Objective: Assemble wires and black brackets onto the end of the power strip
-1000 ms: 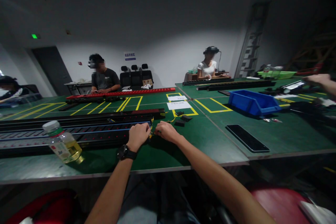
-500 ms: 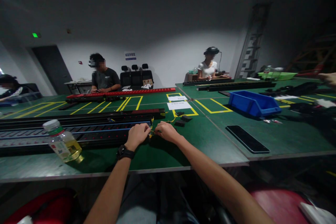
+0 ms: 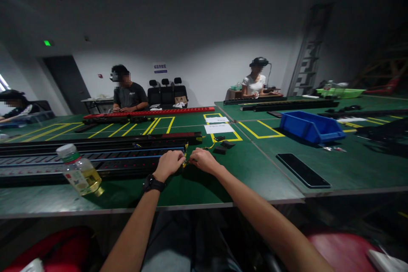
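Note:
A long black strip with blue wiring [image 3: 95, 159] lies across the green table [image 3: 223, 178] in front of me. My left hand [image 3: 170, 163], a black watch on its wrist, is closed at the strip's right end. My right hand [image 3: 204, 160] is closed just beside it. Both pinch thin yellow wires [image 3: 185, 162] that run between them. A few small black parts [image 3: 223, 148] lie just beyond my right hand.
A bottle of yellow liquid [image 3: 79, 171] stands at the left near the front edge. A dark phone [image 3: 302, 170] and a blue bin [image 3: 310, 126] lie to the right. White papers [image 3: 218, 128] and a red strip [image 3: 149, 113] lie farther back. Other people sit at the far tables.
My hands stay at the strip's end with the wires. A co-worker's hand at the far right edge has gone out of view. The view has shifted slightly.

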`<state>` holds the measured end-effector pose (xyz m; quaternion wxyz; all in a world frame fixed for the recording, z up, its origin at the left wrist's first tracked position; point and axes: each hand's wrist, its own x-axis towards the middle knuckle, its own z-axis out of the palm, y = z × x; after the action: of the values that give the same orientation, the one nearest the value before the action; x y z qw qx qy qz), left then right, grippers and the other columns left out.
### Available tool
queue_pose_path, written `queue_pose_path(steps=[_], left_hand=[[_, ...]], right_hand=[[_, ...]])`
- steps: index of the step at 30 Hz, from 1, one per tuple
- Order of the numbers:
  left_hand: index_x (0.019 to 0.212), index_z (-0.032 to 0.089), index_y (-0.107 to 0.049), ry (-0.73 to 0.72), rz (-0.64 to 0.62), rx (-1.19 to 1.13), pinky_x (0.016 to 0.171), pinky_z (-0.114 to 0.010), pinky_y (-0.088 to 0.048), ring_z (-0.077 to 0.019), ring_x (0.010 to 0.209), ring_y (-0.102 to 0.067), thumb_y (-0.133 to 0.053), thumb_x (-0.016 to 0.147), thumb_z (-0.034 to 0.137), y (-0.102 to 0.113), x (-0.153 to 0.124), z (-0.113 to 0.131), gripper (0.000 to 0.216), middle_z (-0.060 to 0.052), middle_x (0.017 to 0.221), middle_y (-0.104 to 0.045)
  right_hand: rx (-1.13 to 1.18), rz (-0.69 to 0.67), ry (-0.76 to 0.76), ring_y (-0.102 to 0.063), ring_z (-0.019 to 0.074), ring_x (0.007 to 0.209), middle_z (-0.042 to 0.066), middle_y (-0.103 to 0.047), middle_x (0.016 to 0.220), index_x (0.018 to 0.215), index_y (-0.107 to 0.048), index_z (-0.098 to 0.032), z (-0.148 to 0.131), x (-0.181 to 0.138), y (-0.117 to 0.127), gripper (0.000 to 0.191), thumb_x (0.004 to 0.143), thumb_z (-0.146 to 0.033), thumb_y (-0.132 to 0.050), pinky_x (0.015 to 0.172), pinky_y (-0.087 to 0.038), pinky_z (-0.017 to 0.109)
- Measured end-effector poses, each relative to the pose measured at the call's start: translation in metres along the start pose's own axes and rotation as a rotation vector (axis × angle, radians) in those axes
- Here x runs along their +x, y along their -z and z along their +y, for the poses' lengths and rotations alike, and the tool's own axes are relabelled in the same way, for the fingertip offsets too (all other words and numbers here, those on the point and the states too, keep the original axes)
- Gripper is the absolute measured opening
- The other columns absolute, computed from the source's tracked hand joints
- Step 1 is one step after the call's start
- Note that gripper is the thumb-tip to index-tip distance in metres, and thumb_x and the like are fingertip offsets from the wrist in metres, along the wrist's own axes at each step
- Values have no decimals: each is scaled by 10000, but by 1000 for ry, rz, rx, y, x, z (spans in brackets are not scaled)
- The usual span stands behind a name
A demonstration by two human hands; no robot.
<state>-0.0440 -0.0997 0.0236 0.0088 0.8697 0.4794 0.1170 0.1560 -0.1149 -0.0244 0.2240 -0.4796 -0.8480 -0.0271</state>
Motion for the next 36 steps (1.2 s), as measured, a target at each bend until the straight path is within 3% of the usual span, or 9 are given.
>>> queue_pose_path(steps=[6, 10, 14, 21, 24, 28, 31, 36], left_hand=[[951, 239, -755, -108, -7, 3, 793, -317, -447, -245, 951, -709, -471, 1006, 372, -8, -2, 5, 319, -72, 970, -790], [1017, 239, -729, -106, 73, 72, 805, -355, -435, -265, 975, -676, -542, 956, 342, -14, -11, 8, 222, -67, 985, -774], [1042, 210, -698, -72, 230, 165, 857, -419, -426, -306, 1050, -615, -612, 888, 311, -24, -21, 14, 203, -97, 1053, -725], [914, 213, -713, -43, 370, 174, 859, -453, -400, -308, 1038, -561, -622, 892, 322, -42, -25, 13, 144, -119, 1040, -660], [876, 218, -721, -62, 406, 138, 866, -454, -397, -302, 1044, -558, -619, 905, 334, -46, -24, 10, 158, -111, 1034, -657], [853, 222, -718, -71, 437, 124, 854, -446, -392, -289, 1014, -560, -621, 905, 337, -49, -24, 8, 159, -96, 1006, -656], [843, 223, -717, -70, 449, 124, 843, -446, -391, -285, 993, -559, -624, 904, 338, -50, -24, 8, 160, -92, 992, -658], [823, 227, -712, -70, 463, 117, 837, -442, -390, -279, 975, -558, -628, 898, 327, -50, -25, 9, 150, -84, 970, -658]], right_hand=[[-15, -8, -9, -624, 205, 944, 73, -748, 950, 932, -800, -184, 1, 0, 0, 169, 960, -121, -646, 787, -425, 270], [-9, -4, -18, -630, 211, 972, 72, -753, 980, 974, -806, -196, 2, 0, -1, 167, 949, -122, -658, 818, -439, 270], [1, 5, -25, -643, 217, 989, 69, -762, 993, 998, -810, -210, 2, 0, -4, 177, 929, -112, -680, 833, -454, 272], [61, 29, -76, -679, 226, 1004, 61, -776, 1024, 1025, -811, -228, 14, 0, 3, 113, 933, -240, -747, 850, -471, 282], [76, 187, -249, -686, 229, 993, 71, -779, 1034, 1041, -796, -227, 31, -3, 18, 146, 982, -288, -677, 842, -468, 284], [17, 385, -662, -702, 241, 937, 121, -780, 1046, 1052, -770, -195, 50, -11, 33, 322, 1072, -352, -490, 785, -455, 289], [-13, 333, -826, -716, 255, 907, 147, -778, 1006, 1028, -769, -185, 54, -15, 35, 409, 1090, -398, -425, 765, -453, 297], [-11, 177, -812, -729, 271, 910, 162, -774, 985, 941, -778, -187, 46, -12, 30, 492, 1084, -484, -413, 791, -478, 320]])
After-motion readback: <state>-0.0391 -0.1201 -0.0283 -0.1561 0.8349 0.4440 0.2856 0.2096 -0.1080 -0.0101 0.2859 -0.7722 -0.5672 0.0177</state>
